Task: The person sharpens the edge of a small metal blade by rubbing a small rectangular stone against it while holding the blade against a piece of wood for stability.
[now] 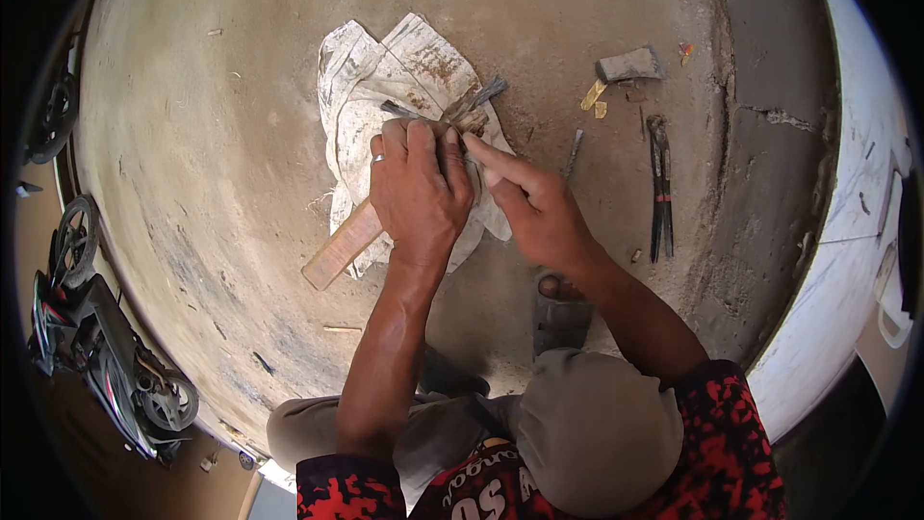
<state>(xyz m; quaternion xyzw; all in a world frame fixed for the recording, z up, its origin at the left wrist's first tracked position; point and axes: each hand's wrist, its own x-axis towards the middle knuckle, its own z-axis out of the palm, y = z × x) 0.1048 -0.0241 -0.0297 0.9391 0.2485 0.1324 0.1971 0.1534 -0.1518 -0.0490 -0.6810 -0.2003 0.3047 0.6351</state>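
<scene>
Knee — wooden bar diagonal, end pointing lower-left

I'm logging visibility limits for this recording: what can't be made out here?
All in the head view:
- Wooden bar: its middle is covered by the left hand.
- Right hand: its curled fingers hide whatever may be in its palm.
- Thin grey rod: its lower end is behind the right hand, so held or lying loose is unclear.
- Dark vehicle at upper left: cut off by the black rim.
</scene>
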